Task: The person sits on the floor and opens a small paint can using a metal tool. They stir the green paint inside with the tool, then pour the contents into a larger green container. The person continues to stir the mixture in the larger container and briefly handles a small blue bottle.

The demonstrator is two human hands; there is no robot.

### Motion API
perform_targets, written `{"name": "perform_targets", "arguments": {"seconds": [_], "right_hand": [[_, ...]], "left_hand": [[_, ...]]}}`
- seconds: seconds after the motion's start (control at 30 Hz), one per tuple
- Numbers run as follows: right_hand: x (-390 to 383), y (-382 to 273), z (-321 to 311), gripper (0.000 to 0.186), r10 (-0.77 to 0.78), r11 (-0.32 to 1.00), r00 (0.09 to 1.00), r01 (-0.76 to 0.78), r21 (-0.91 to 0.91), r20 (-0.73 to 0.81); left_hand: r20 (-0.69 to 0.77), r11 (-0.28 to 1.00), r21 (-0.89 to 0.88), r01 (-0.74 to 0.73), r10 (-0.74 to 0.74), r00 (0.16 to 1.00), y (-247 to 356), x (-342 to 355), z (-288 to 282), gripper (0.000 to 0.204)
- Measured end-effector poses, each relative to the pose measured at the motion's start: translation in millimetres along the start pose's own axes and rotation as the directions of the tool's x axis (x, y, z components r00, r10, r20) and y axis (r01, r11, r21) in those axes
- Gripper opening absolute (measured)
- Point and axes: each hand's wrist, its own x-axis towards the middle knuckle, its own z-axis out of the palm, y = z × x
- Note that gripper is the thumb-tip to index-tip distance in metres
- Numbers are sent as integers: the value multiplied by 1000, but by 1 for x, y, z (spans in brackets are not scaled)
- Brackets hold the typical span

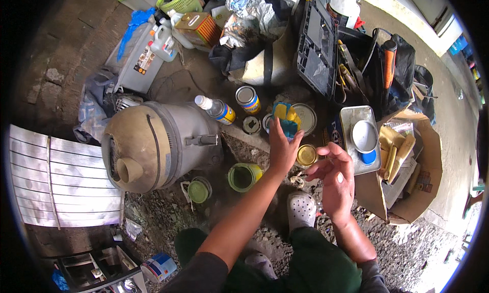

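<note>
Lower centre, a cylindrical green-rimmed can is already uncovered; at centre, the left hand pinches a flat teal-and-yellow piece, not yet set down; right of centre, the right hand, fingers loosely apart, seems empty near a round gold tin; work looks unfinished.

The dirty floor, part gravel, carries a drum-shaped machine, a bottle, a can, a green tub, a smaller green tin, a gold tin, an open black toolbox and a cardboard box.
</note>
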Motion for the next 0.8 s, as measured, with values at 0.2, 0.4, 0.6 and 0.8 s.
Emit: {"name": "perform_targets", "arguments": {"seconds": [0.2, 0.4, 0.6, 0.8], "right_hand": [[1, 1, -1, 74, -49, 999, 999, 49, -9, -21], [5, 5, -2, 78, 14, 996, 1000, -12, 83, -21], [-4, 2, -2, 76, 143, 913, 895, -284, 293, 423], [-16, 6, 11, 87, 299, 816, 763, -516, 262, 573]], "left_hand": [[170, 943, -158, 291, -264, 949, 3, 28, -32, 45], [-33, 492, -824, 282, -538, 842, -28, 38, -78, 42], [597, -104, -770, 629, -464, 654, 103, -67, -136, 51], [646, -3, -763, 647, 41, 762, 103, -134, -153, 70]]}}
